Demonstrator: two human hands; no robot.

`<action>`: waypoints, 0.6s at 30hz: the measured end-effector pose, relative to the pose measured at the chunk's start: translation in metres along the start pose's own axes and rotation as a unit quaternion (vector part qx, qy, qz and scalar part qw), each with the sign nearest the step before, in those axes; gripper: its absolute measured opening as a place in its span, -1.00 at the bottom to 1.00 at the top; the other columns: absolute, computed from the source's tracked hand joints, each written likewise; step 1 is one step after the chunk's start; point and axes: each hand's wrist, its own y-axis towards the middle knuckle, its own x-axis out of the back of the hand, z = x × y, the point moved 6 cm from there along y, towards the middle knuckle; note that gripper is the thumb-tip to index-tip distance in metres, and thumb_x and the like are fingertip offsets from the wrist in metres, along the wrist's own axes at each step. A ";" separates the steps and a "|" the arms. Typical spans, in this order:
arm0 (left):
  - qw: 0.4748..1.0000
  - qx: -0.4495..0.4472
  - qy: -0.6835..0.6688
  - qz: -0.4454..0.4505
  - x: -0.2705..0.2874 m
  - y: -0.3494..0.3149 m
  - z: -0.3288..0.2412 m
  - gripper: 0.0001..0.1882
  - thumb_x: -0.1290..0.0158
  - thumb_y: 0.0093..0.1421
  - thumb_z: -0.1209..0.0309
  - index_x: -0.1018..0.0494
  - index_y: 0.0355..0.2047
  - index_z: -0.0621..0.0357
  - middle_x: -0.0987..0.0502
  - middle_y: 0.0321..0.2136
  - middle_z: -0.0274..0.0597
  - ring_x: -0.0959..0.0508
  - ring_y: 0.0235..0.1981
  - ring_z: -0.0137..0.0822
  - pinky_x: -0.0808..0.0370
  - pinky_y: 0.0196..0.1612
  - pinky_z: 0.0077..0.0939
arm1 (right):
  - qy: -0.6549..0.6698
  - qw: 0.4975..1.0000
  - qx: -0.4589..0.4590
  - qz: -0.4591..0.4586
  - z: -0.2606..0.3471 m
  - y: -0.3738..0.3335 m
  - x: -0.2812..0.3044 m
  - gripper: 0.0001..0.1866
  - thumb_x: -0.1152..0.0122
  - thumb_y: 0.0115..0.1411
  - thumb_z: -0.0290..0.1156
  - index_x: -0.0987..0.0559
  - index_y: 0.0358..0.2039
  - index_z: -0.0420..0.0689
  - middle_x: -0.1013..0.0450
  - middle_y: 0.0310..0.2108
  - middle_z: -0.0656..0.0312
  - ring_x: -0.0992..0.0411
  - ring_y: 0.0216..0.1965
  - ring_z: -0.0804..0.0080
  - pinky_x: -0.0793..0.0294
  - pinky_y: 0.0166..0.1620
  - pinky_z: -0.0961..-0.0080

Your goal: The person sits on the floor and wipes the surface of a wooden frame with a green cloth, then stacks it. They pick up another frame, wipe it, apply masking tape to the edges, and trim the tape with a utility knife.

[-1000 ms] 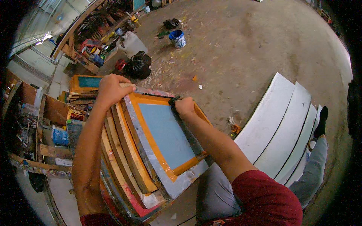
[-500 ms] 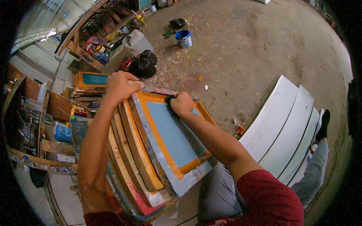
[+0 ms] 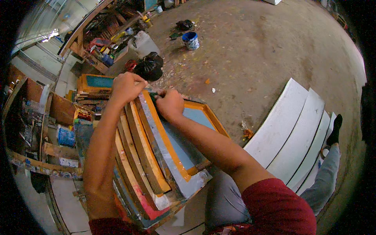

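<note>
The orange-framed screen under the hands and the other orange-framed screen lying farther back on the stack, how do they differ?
The near orange wooden screen frame with blue mesh leans tilted against a row of upright frames; the far orange wooden screen frame with teal mesh lies flat on a stack. The near one is touched by the left hand and right hand; the far one is untouched. The near one looks larger in view. Both are rectangular, orange-edged, with bluish mesh.

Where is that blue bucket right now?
In the head view, the blue bucket stands on the concrete floor near the top centre, beside a dark rag pile and up and right of the black bag, well beyond both hands.
</note>
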 end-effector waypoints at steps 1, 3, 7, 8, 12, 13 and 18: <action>1.000 -0.007 0.009 -0.006 0.002 -0.001 -0.004 -0.69 -0.28 0.10 0.06 -0.78 -0.34 -0.02 -0.72 -0.40 0.02 -0.73 -0.29 0.04 -0.64 -0.07 -0.10 | 0.026 1.000 0.011 -0.008 -0.002 -0.005 0.006 -0.70 -0.44 0.15 -0.19 -0.78 -0.20 -0.11 -0.66 -0.29 -0.10 -0.66 -0.21 -0.05 -0.60 -0.10 0.08; 0.999 0.028 -0.007 0.018 0.003 -0.004 -0.007 -0.69 -0.27 0.10 0.06 -0.78 -0.33 -0.02 -0.73 -0.39 0.01 -0.73 -0.28 0.04 -0.63 -0.06 -0.09 | 0.030 0.999 -0.004 -0.019 -0.001 -0.008 0.006 -0.72 -0.45 0.14 -0.22 -0.78 -0.23 -0.12 -0.66 -0.30 -0.10 -0.65 -0.21 -0.05 -0.60 -0.11 0.08; 1.000 0.025 0.018 0.000 -0.001 0.002 -0.004 -0.69 -0.27 0.10 0.06 -0.79 -0.32 -0.04 -0.73 -0.38 0.00 -0.73 -0.28 0.03 -0.63 -0.05 -0.10 | 0.015 0.983 0.177 -0.053 0.018 -0.002 0.004 -0.76 -0.45 0.13 -0.29 -0.73 -0.27 -0.16 -0.65 -0.32 -0.07 -0.64 -0.23 -0.09 -0.59 -0.13 0.06; 1.000 0.028 0.011 0.003 -0.001 0.002 -0.003 -0.70 -0.27 0.10 0.07 -0.79 -0.32 -0.04 -0.73 -0.38 0.00 -0.73 -0.28 0.03 -0.63 -0.04 -0.11 | 0.020 0.978 0.200 -0.049 0.015 0.000 0.003 -0.77 -0.45 0.13 -0.30 -0.70 -0.28 -0.17 -0.65 -0.33 -0.07 -0.63 -0.24 -0.11 -0.58 -0.14 0.05; 1.000 0.025 0.011 0.000 -0.001 0.003 -0.005 -0.70 -0.26 0.12 0.07 -0.79 -0.33 -0.03 -0.73 -0.38 0.00 -0.73 -0.29 0.03 -0.64 -0.04 -0.14 | 0.009 0.969 0.246 -0.033 -0.012 0.006 0.008 -0.77 -0.43 0.14 -0.36 -0.59 -0.29 -0.19 -0.62 -0.35 -0.06 -0.60 -0.27 -0.18 -0.55 -0.18 -0.02; 1.000 0.019 0.016 -0.005 -0.001 0.003 -0.006 -0.70 -0.25 0.12 0.07 -0.79 -0.33 -0.02 -0.73 -0.39 0.01 -0.73 -0.29 0.03 -0.64 -0.04 -0.14 | -0.002 0.969 0.246 -0.029 -0.011 0.004 0.011 -0.77 -0.42 0.14 -0.37 -0.56 -0.29 -0.19 -0.62 -0.36 -0.06 -0.59 -0.28 -0.19 -0.54 -0.19 -0.03; 0.999 0.035 -0.014 0.019 -0.005 -0.001 -0.001 -0.69 -0.25 0.14 0.07 -0.78 -0.32 -0.01 -0.73 -0.38 0.00 -0.73 -0.28 0.04 -0.64 -0.04 -0.14 | 0.008 0.956 0.291 -0.029 -0.002 -0.001 0.009 -0.81 -0.40 0.14 -0.40 -0.57 -0.31 -0.17 -0.60 -0.36 -0.10 -0.58 -0.27 -0.20 -0.54 -0.19 -0.05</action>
